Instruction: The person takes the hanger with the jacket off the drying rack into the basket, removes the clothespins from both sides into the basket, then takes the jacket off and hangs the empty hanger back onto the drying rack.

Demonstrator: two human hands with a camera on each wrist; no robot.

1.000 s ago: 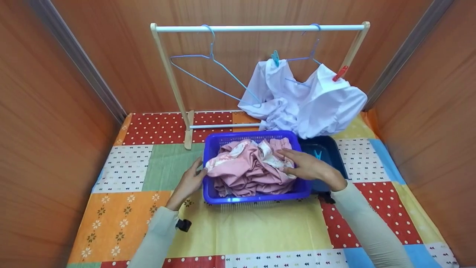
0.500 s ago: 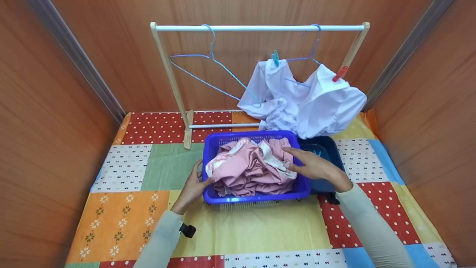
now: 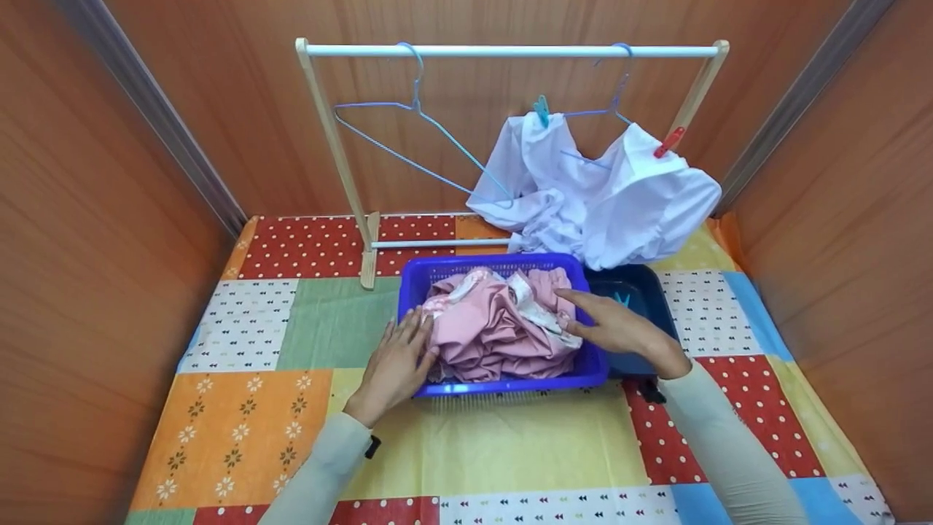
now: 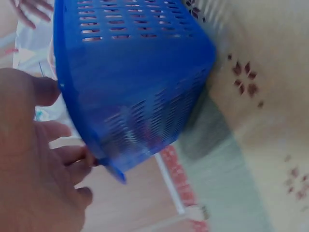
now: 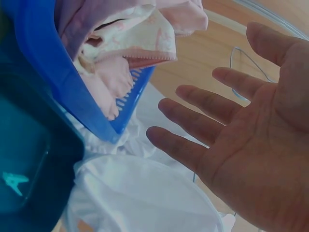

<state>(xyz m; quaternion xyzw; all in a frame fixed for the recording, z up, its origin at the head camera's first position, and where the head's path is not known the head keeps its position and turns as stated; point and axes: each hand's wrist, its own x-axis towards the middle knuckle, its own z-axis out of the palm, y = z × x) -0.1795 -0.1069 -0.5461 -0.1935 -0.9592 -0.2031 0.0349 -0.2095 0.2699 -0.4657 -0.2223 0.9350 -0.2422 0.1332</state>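
A crumpled pink garment (image 3: 485,328) with white patterned trim lies heaped in a purple-blue plastic basket (image 3: 510,386). My left hand (image 3: 393,364) lies over the basket's left rim, its extended fingers at the garment's left side. In the left wrist view the thumb and fingers are above the rim of the basket (image 4: 125,72). My right hand (image 3: 619,332) hovers at the basket's right rim, with fingers spread. The right wrist view shows its palm and straight fingers apart from the garment (image 5: 145,34), holding nothing.
Behind the basket stands a rack (image 3: 510,51). A bare blue hanger (image 3: 415,109) hangs on its left. A white garment (image 3: 619,204) hangs on its right with a teal clothespin (image 3: 541,111) and a red clothespin (image 3: 668,142). A dark tray (image 3: 656,313) holds a light-blue clothespin (image 3: 621,300).
My left hand has moved from beside the basket's left wall up over its rim to the garment's edge. My right hand has shifted slightly right. The basket stays in place.
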